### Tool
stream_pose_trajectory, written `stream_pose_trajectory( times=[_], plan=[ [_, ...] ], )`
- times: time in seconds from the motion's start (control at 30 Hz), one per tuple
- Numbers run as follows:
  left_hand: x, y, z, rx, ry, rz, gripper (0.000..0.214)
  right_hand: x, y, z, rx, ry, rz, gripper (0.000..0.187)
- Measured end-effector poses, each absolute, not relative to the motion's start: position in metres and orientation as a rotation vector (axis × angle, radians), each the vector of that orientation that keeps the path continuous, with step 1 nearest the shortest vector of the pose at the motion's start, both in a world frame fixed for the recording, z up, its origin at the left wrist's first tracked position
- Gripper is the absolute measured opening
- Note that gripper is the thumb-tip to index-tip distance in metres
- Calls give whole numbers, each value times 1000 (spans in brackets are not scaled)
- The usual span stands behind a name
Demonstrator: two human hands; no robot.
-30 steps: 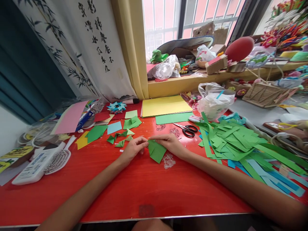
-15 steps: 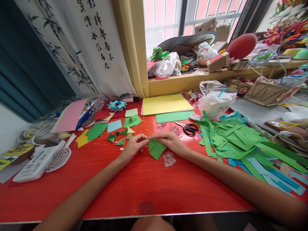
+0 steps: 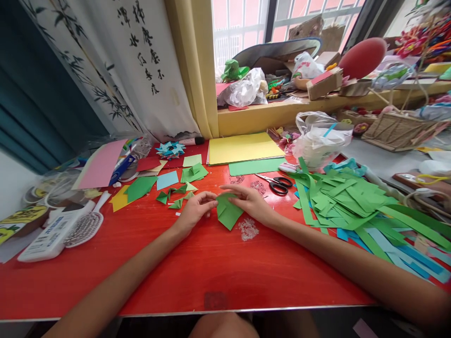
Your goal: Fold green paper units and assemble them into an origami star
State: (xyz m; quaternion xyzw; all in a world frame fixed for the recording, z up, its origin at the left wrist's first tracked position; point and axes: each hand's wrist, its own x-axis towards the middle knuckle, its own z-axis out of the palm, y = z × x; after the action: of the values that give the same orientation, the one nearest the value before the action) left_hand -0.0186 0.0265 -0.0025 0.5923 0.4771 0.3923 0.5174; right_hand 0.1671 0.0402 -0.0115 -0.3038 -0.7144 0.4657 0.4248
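A piece of green paper [image 3: 229, 215], with a creased surface and a point toward me, is held between my two hands just above the red table [image 3: 169, 277]. My left hand [image 3: 197, 210] pinches its left edge between thumb and fingers. On the other side, my right hand [image 3: 252, 204] grips the paper's upper right, thumb on top and fingers behind the far edge. Small folded green paper pieces [image 3: 176, 203] lie just beyond my left hand. Black-handled scissors [image 3: 278, 186] rest past my right hand.
To the right spreads a heap of green paper strips [image 3: 345, 199] with blue ones. Yellow sheets [image 3: 243, 149] lie at the back beside a white plastic bag [image 3: 319, 141]. A hairbrush [image 3: 86, 227] and a white box-like package [image 3: 52, 237] lie at left. Blue folded paper ring [image 3: 170, 149] sits behind.
My right thumb has moved down onto the face of the green paper, and more of its upper part shows between my hands. The camera view has shifted slightly.
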Motion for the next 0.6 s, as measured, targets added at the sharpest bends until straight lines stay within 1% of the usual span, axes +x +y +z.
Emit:
stream_pose_trajectory(
  times=[0.07,0.13,0.3,0.6],
  plan=[
    [-19,27,-3,1428,1151,947,24,167,41,-13,-807,-1812,1106,31],
    [-19,27,-3,1434,1154,955,23,168,42,-14,-838,-1848,1056,27],
    [-19,27,-3,1438,1136,957,23,168,41,-14,-817,-1893,973,30],
    [-18,27,-1,1527,1157,884,26,168,41,-14,-804,-1880,960,27]
  ],
)
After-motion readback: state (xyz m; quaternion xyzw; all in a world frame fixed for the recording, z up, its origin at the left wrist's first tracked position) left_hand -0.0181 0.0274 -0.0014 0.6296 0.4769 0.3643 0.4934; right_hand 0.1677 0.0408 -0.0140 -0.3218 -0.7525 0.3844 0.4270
